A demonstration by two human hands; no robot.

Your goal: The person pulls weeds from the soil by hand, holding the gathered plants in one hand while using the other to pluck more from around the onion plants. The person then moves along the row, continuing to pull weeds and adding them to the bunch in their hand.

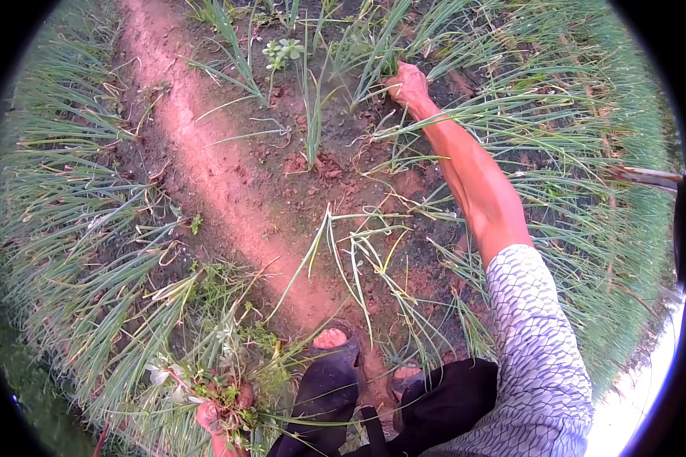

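My right hand (408, 84) reaches far forward and is closed around the base of a clump of green onion stalks (373, 53) growing in the soil. At the bottom left my left hand (209, 415) grips a bundle of pulled weeds (229, 381) with roots and small white flowers. My right arm wears a patterned short sleeve (537, 343).
A bare reddish dirt furrow (206, 152) runs from top left toward my feet (331, 343). Rows of green onion plants (68, 213) fill both sides. Loose pulled stalks (358, 259) lie on the soil in front of my feet. A small broadleaf weed (282, 49) grows near the top.
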